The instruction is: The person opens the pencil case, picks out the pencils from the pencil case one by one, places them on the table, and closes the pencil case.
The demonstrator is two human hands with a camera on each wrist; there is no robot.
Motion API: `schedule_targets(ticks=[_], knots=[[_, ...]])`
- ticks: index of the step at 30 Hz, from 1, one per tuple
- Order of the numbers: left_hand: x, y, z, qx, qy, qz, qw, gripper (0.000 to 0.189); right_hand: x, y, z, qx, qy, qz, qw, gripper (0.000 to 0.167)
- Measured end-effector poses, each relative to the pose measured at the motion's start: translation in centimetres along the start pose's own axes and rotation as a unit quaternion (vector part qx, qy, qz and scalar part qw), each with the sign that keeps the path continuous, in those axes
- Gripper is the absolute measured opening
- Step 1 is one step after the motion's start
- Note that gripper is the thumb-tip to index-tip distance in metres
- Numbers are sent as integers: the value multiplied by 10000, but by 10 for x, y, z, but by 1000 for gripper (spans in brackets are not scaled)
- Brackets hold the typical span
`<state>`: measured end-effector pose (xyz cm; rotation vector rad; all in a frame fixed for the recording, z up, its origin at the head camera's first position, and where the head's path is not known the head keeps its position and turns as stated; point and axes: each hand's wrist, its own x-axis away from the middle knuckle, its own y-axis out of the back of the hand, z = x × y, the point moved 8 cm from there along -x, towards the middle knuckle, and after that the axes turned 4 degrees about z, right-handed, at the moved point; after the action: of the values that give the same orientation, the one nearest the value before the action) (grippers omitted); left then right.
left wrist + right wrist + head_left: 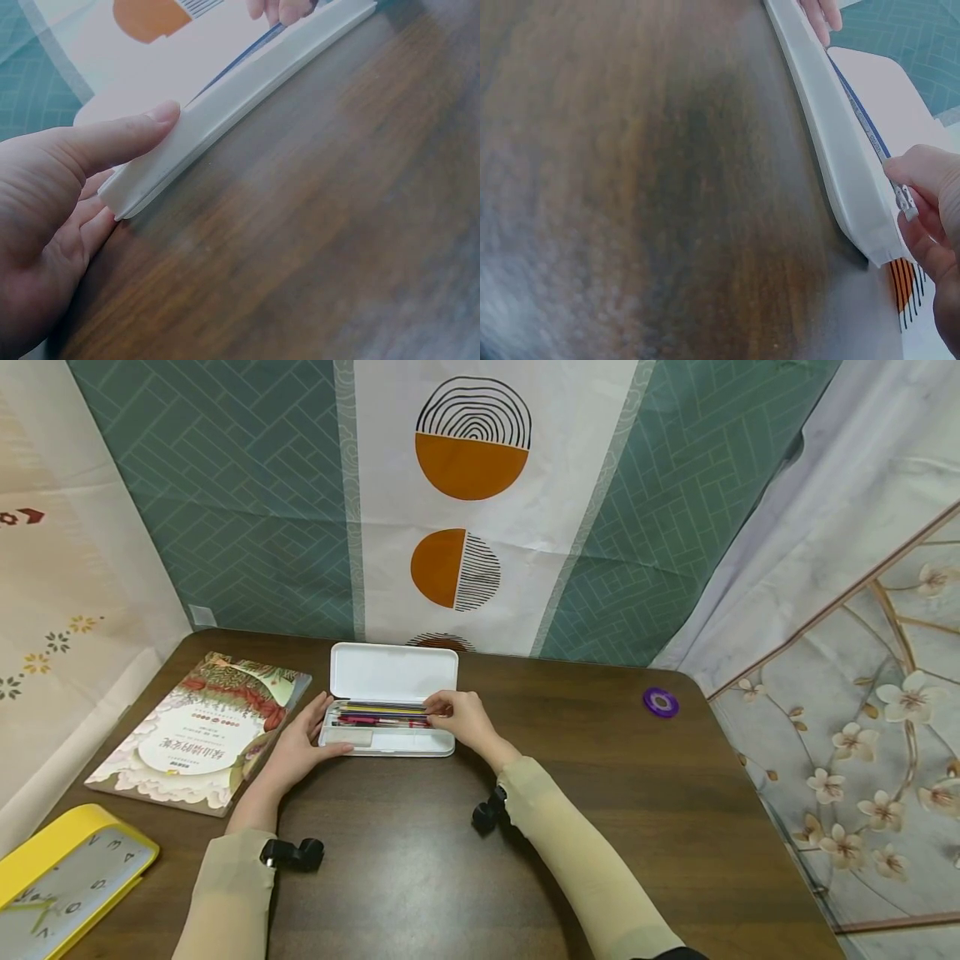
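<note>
A white pencil case [413, 744] lies on the table with its lid [393, 672] raised at the back. Several pencils and pens [378, 712] and a whitish block, perhaps an eraser [350, 737], are inside. My left hand [300, 747] grips the case's left end, thumb on the front rim [161, 154] and fingers round the side. At the right end, my right hand [462, 718] pinches a slim blue pencil with a pale patterned end [906, 201] between thumb and fingers. The pencil slants over the case; its far end is hidden by the rim in the wrist views.
A book [202, 731] lies left of the case on the brown table [390, 860]. Nearer on the left stands a yellow clock [82, 877]. A purple ring-shaped object [661, 702] sits at the far right. Patterned cloth [255, 510] hangs behind the table.
</note>
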<state>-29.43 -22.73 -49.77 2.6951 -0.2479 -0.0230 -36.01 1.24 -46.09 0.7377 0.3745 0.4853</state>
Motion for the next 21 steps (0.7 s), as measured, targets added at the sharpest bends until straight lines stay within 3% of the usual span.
schedule_targets(ticks=[14, 21], knots=[[0, -1, 2, 73, -25, 16, 10000, 106, 2, 5, 5, -26, 130, -94, 9999, 14], [0, -1, 1, 12, -33, 23, 10000, 106, 6, 17, 11, 160, 329, -315, 9988, 16]])
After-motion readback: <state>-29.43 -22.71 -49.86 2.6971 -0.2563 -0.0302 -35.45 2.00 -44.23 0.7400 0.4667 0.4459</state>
